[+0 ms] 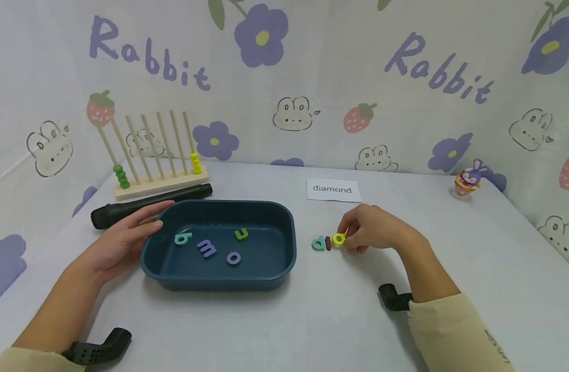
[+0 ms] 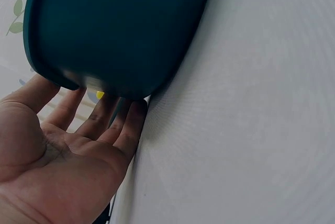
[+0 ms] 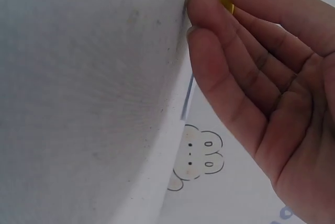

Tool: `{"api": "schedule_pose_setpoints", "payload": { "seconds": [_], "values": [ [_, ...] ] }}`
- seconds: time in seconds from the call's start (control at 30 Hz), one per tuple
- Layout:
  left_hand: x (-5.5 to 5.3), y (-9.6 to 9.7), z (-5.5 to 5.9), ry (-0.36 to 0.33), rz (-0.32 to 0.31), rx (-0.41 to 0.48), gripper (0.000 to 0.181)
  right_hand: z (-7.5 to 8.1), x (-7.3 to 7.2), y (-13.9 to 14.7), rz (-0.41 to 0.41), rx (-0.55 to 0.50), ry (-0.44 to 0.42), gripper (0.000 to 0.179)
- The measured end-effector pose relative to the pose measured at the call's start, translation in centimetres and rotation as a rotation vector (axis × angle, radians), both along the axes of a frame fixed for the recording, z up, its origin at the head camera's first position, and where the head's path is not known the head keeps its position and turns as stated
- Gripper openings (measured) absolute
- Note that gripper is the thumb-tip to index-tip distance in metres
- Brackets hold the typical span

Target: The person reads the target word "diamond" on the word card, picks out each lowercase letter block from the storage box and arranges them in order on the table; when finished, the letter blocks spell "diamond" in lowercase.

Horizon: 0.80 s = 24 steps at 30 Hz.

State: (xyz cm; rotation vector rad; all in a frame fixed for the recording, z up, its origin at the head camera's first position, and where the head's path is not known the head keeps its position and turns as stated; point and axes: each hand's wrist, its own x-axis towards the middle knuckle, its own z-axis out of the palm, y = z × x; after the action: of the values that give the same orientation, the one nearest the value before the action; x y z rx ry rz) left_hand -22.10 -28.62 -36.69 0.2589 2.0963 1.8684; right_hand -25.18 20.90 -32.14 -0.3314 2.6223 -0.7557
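Lying nearest, at five to six o'clock from the blue tray, bare white surface gives open room for moving. At the tray's nine o'clock end, the left hand rests against the wall, fingers loosely extended. At three o'clock, well clear of the tray's raised rim, the right hand pinches the yellow letter narrowly between thumb and fingers, low over the surface. That piece is probably light, stiff and hard to break, perhaps a little slick; its outer edge seems the best hold, on the side facing three o'clock, since the dark red letter and teal letter crowd its nine o'clock side. Whether it touches the dark red letter is too small to tell. Farther off, the "diamond" card lies at two o'clock, the black microphone and bead rack at ten to eleven, before the surface's far edge and printed curtain.
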Motion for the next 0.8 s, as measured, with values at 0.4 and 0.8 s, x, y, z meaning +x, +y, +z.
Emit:
{"api": "schedule_pose_setpoints", "payload": {
  "seconds": [0.4,0.8],
  "values": [
    [0.18,0.09,-0.02,-0.008,0.002,0.007,0.054,-0.25,0.02,-0.24,0.019,0.055,0.016,0.015],
    [0.21,0.17,0.06,-0.003,0.001,0.013,0.054,-0.45,0.01,-0.54,0.024,0.075,0.049,0.012]
  ]
}}
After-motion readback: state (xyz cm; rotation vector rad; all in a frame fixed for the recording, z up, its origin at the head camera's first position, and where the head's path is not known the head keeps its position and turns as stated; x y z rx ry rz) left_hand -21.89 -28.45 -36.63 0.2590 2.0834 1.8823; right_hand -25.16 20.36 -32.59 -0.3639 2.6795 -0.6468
